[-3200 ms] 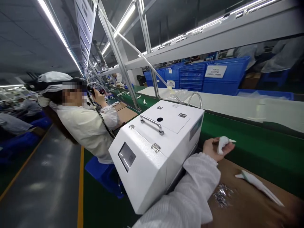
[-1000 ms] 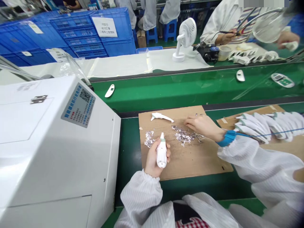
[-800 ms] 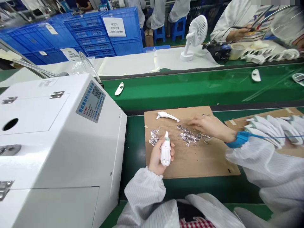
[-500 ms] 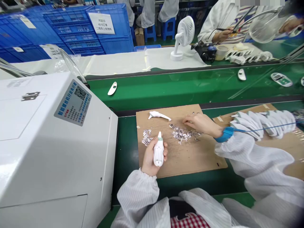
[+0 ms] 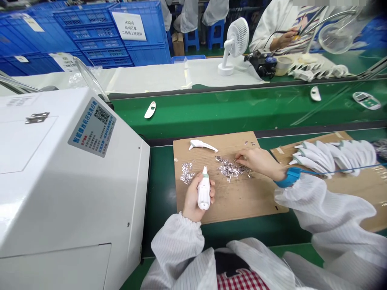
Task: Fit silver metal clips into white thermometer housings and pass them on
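The left hand [image 5: 195,196] curls round a white gadget [image 5: 204,194] above cardboard [image 5: 242,201]; the right hand [image 5: 258,161] bunches its fingertips at metal bits [image 5: 229,170], any hold unclear. Blue crate [image 5: 151,55] sign [image 5: 129,26]: "IR3010 4510订单". Machine [image 5: 93,201] sticker [image 5: 92,128]: "智能螺丝机行业先行者".

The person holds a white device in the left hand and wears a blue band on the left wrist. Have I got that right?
Not quite: the blue band is on the wrist of the right hand, as the head view shows. The left hand does hold the white device.
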`<state>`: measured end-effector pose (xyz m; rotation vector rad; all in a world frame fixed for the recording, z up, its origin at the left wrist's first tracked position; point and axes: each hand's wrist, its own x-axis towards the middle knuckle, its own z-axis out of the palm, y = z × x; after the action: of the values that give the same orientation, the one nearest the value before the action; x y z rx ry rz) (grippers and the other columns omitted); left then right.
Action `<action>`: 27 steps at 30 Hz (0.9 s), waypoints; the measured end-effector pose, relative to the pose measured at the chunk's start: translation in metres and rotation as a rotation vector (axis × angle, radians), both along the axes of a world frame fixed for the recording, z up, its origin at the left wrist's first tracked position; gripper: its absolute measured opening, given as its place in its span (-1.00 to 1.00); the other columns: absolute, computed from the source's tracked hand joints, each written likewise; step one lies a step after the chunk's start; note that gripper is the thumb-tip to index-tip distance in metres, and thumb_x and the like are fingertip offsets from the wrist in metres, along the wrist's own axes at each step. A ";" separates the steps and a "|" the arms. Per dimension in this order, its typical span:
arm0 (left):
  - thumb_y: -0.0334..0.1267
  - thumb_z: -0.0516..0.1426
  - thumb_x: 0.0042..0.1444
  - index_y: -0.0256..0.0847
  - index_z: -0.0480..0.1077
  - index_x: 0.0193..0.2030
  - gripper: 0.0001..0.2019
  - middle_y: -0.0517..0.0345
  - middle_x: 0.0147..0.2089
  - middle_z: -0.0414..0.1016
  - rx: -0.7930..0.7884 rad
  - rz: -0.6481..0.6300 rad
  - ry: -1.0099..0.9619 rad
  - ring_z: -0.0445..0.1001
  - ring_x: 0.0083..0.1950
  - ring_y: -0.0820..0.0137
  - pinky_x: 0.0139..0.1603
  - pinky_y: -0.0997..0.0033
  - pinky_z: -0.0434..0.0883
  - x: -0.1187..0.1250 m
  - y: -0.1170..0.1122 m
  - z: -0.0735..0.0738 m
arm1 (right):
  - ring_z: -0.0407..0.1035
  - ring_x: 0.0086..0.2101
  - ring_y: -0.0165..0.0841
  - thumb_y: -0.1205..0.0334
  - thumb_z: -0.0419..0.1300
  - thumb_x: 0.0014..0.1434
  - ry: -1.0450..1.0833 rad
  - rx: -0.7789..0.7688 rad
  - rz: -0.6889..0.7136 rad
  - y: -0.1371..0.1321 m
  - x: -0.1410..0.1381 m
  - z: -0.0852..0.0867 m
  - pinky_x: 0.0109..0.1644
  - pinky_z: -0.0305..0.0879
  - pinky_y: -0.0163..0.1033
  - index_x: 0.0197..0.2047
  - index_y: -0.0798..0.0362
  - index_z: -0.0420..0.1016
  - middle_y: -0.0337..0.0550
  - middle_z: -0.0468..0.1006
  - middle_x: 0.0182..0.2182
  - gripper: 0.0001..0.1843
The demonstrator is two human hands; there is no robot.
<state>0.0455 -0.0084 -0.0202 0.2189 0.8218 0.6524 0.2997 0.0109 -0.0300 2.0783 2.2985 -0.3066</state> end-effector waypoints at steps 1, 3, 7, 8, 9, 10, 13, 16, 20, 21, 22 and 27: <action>-0.21 0.00 0.24 -0.16 0.24 -0.02 -0.80 0.21 -0.42 0.38 0.000 -0.002 -0.005 0.28 -0.64 0.52 -0.73 0.59 0.23 0.000 0.000 0.000 | 0.49 -0.24 -0.27 0.18 0.10 0.26 0.006 0.006 -0.017 0.000 -0.001 0.000 -0.29 0.24 -0.27 -0.20 -0.04 0.58 -0.19 0.65 -0.23 -0.79; -0.21 -0.02 0.25 -0.17 0.24 -0.02 -0.80 0.20 -0.42 0.40 -0.003 0.001 -0.003 0.29 -0.65 0.51 -0.73 0.59 0.23 0.001 -0.001 0.000 | 0.50 -0.27 -0.28 0.15 0.09 0.27 0.012 0.020 -0.045 0.001 -0.003 -0.002 -0.33 0.21 -0.28 -0.22 -0.04 0.58 -0.20 0.66 -0.27 -0.77; -0.16 -0.06 0.27 -0.21 0.24 -0.01 -0.76 0.16 -0.43 0.45 0.044 0.061 0.066 0.31 -0.68 0.47 -0.74 0.52 0.23 0.007 -0.002 0.001 | 0.51 -0.29 -0.25 0.20 0.03 0.31 -0.008 0.053 -0.075 -0.001 -0.013 0.001 -0.35 0.18 -0.25 -0.21 0.02 0.57 -0.13 0.66 -0.26 -0.73; -0.14 -0.07 0.27 -0.20 0.23 -0.02 -0.75 0.17 -0.45 0.44 0.069 0.080 0.078 0.31 -0.69 0.46 -0.74 0.51 0.24 0.009 -0.003 0.002 | 0.51 -0.27 -0.24 0.20 0.02 0.32 -0.001 0.087 -0.083 -0.004 -0.018 0.005 -0.34 0.20 -0.24 -0.20 0.04 0.56 -0.10 0.65 -0.24 -0.72; -0.13 -0.06 0.27 -0.19 0.22 -0.02 -0.76 0.19 -0.46 0.43 0.095 0.095 0.086 0.31 -0.69 0.44 -0.75 0.50 0.23 0.011 -0.003 0.003 | 0.51 -0.25 -0.23 0.18 0.02 0.33 0.027 0.139 -0.083 -0.008 -0.024 0.011 -0.32 0.22 -0.23 -0.19 0.05 0.55 -0.08 0.65 -0.23 -0.71; -0.11 -0.06 0.27 -0.16 0.20 -0.03 -0.77 0.22 -0.48 0.41 0.122 0.104 0.090 0.31 -0.70 0.43 -0.75 0.50 0.23 0.014 -0.004 0.005 | 0.51 -0.25 -0.23 0.16 0.02 0.34 0.081 0.203 -0.068 -0.012 -0.031 0.017 -0.29 0.25 -0.23 -0.18 0.06 0.54 -0.07 0.64 -0.22 -0.71; -0.09 -0.02 0.27 -0.11 0.17 -0.05 -0.80 0.26 -0.49 0.37 0.204 0.124 0.099 0.31 -0.69 0.44 -0.72 0.51 0.24 0.021 -0.005 0.012 | 0.52 -0.25 -0.30 0.13 0.05 0.35 0.343 0.331 0.073 -0.029 -0.057 0.040 -0.20 0.35 -0.24 -0.20 0.03 0.53 -0.12 0.65 -0.23 -0.74; -0.08 0.06 0.25 -0.10 0.21 -0.01 -0.76 0.29 -0.47 0.33 0.265 0.172 0.108 0.30 -0.65 0.49 -0.63 0.53 0.27 0.026 -0.007 0.017 | 0.53 -0.23 -0.37 0.19 0.07 0.35 0.558 0.316 0.225 -0.042 -0.076 0.055 -0.16 0.41 -0.29 -0.19 -0.01 0.52 -0.18 0.65 -0.22 -0.80; -0.16 0.10 0.25 -0.14 0.33 -0.05 -0.82 0.29 -0.40 0.29 0.288 0.264 0.167 0.26 -0.54 0.55 -0.45 0.56 0.31 0.029 -0.008 0.019 | 0.53 -0.19 -0.38 0.23 0.06 0.35 0.589 0.340 0.298 -0.050 -0.084 0.058 -0.12 0.45 -0.28 -0.16 -0.01 0.51 -0.18 0.65 -0.19 -0.81; -0.19 0.11 0.26 -0.15 0.35 -0.07 -0.84 0.28 -0.39 0.29 0.288 0.283 0.178 0.26 -0.50 0.55 -0.42 0.57 0.31 0.029 -0.009 0.019 | 0.53 -0.19 -0.37 0.23 0.05 0.36 0.556 0.347 0.306 -0.051 -0.084 0.058 -0.12 0.45 -0.27 -0.15 -0.02 0.52 -0.18 0.65 -0.19 -0.80; -0.21 0.11 0.25 -0.16 0.37 -0.08 -0.85 0.27 -0.38 0.29 0.289 0.299 0.185 0.27 -0.47 0.54 -0.39 0.57 0.30 0.029 -0.009 0.019 | 0.53 -0.18 -0.37 0.24 0.05 0.36 0.518 0.355 0.313 -0.052 -0.083 0.056 -0.11 0.46 -0.26 -0.13 -0.03 0.52 -0.18 0.65 -0.18 -0.79; -0.24 0.14 0.24 -0.17 0.40 -0.09 -0.86 0.25 -0.34 0.32 0.326 0.341 0.208 0.30 -0.37 0.51 -0.33 0.58 0.27 0.030 -0.011 0.016 | 0.51 -0.13 -0.38 0.31 0.05 0.35 0.387 0.421 0.404 -0.058 -0.083 0.050 -0.08 0.46 -0.26 -0.06 -0.03 0.54 -0.16 0.62 -0.10 -0.76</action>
<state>0.0754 -0.0195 -0.0040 0.4535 0.9595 1.0993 0.2170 -0.0474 0.0204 1.7440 3.1822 -0.2393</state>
